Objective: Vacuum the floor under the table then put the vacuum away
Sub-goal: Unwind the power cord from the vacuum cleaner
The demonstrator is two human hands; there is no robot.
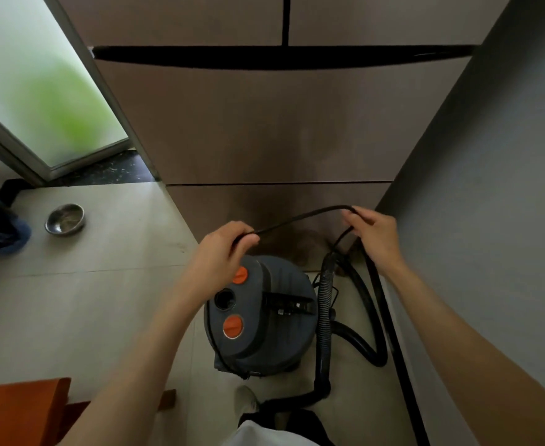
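No legible text or labels anywhere.

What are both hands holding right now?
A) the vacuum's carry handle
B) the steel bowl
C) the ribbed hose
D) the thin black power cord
D: the left hand and right hand each grip the thin black cord stretched between them above the vacuum.

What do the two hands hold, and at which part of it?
Both hold the thin black power cord: left hand and right hand pinch the two ends of a raised span.
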